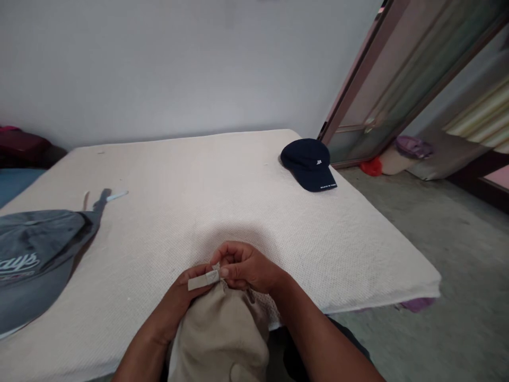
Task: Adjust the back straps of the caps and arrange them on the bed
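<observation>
A beige cap hangs at the near edge of the bed, its crown towards me and its back strap uppermost. My left hand is closed on the cap's edge at the left, with the pale strap end lying across its fingers. With thumb and fingertips, my right hand pinches the strap where it meets the cap's back opening. The fingers of both hands partly hide the fastening.
A grey cap with white lettering lies at the left, its strap undone. A navy cap rests near the right edge of the white-covered bed. Behind are a wall and a sliding door; concrete floor shows at right.
</observation>
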Demonstrator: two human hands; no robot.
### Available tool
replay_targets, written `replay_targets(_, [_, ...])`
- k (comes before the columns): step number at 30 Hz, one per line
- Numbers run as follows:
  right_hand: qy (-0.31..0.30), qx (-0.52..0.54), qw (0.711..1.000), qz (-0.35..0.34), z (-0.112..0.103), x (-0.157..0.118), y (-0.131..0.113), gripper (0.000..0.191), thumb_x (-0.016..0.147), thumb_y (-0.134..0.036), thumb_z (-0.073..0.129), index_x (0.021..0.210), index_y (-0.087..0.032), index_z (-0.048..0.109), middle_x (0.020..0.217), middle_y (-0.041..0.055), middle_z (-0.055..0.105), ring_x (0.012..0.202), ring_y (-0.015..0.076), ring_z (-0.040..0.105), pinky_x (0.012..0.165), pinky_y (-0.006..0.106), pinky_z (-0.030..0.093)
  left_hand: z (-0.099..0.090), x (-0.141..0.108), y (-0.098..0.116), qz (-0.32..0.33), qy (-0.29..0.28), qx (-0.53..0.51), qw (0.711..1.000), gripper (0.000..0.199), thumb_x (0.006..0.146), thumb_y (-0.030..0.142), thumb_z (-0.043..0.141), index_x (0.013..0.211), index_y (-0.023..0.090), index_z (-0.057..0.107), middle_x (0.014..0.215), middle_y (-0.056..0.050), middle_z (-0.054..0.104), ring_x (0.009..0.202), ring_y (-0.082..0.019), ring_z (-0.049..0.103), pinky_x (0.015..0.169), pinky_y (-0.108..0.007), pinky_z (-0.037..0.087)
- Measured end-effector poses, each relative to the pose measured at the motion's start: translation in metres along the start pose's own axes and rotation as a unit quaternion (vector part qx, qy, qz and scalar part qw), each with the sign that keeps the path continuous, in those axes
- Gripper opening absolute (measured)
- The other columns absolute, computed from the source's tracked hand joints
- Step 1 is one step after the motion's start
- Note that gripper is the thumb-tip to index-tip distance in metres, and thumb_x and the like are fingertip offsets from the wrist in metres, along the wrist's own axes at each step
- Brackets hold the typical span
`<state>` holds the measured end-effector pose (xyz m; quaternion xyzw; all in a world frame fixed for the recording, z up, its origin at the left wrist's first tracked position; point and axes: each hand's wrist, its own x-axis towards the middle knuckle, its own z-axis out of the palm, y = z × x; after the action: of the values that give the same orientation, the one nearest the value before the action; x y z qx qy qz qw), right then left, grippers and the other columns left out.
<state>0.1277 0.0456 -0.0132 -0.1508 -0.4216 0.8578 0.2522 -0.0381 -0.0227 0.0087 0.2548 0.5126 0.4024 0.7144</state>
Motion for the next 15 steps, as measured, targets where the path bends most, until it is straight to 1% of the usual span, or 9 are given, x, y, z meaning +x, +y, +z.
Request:
replay_targets(2, [0.005, -0.012, 1.0, 0.006, 0.0002, 0.0003, -0.0004, 0.029, 0.071, -0.031, 0.074, 0.091, -0.016, 0.06, 0.056, -0.0077, 0.048, 0.04, 0.0022, 0.033, 0.038, 0.018, 0.023, 0.0006, 0.0004, -0.0001, 0.001, -0.007, 0.009, 1.0, 0.015, 0.068, 0.025, 0.074, 0.079, 0.016, 0.07, 0.077, -0.006, 0.07, 0.069, -0.018, 0.062, 0.069, -0.027, 0.046])
replay_targets(5, [0.018, -0.037, 0.999, 0.011, 0.0005, 0.0007, -0.0015, 0.028, 0.071, -0.031, 0.074, 0.09, -0.017, 0.06, 0.054, -0.008, 0.047, 0.04, 0.0029, 0.034, 0.038, 0.017, 0.025, 0.0011, 0.0014, -0.0005, 0.006, -0.009, 0.02, 1.0, 0.016, 0.069, 0.029, 0.073, 0.078, 0.017, 0.069, 0.072, -0.005, 0.068, 0.065, -0.018, 0.06, 0.068, -0.029, 0.045])
replay_targets(9, [0.053, -0.102, 0.993, 0.039, 0.0004, 0.0013, -0.0031, 0.024, 0.072, -0.029, 0.073, 0.087, -0.017, 0.059, 0.053, -0.008, 0.047, 0.041, 0.0031, 0.035, 0.038, 0.016, 0.026, 0.0028, 0.0033, 0.0002, 0.018, 0.027, 0.06, 0.998, 0.017, 0.066, 0.03, 0.075, 0.071, 0.016, 0.068, 0.065, -0.004, 0.065, 0.063, -0.018, 0.058, 0.065, -0.028, 0.044])
replay_targets(11, [0.06, -0.126, 0.989, 0.048, 0.0004, 0.0018, -0.0038, 0.022, 0.072, -0.028, 0.072, 0.085, -0.017, 0.059, 0.053, -0.0079, 0.047, 0.042, 0.0032, 0.036, 0.039, 0.016, 0.027, 0.0041, 0.0039, 0.001, 0.018, 0.046, 0.079, 0.996, 0.019, 0.064, 0.031, 0.077, 0.068, 0.015, 0.067, 0.064, -0.004, 0.065, 0.064, -0.019, 0.058, 0.063, -0.027, 0.043])
replay_targets(15, [0.068, -0.164, 0.983, 0.042, 0.0, 0.0028, -0.0046, 0.018, 0.072, -0.026, 0.071, 0.083, -0.016, 0.059, 0.056, -0.007, 0.047, 0.045, 0.0034, 0.039, 0.041, 0.015, 0.029, 0.0041, 0.0029, 0.0025, 0.02, 0.061, 0.097, 0.993, 0.021, 0.063, 0.033, 0.077, 0.071, 0.016, 0.067, 0.065, -0.004, 0.064, 0.064, -0.019, 0.058, 0.062, -0.027, 0.042])
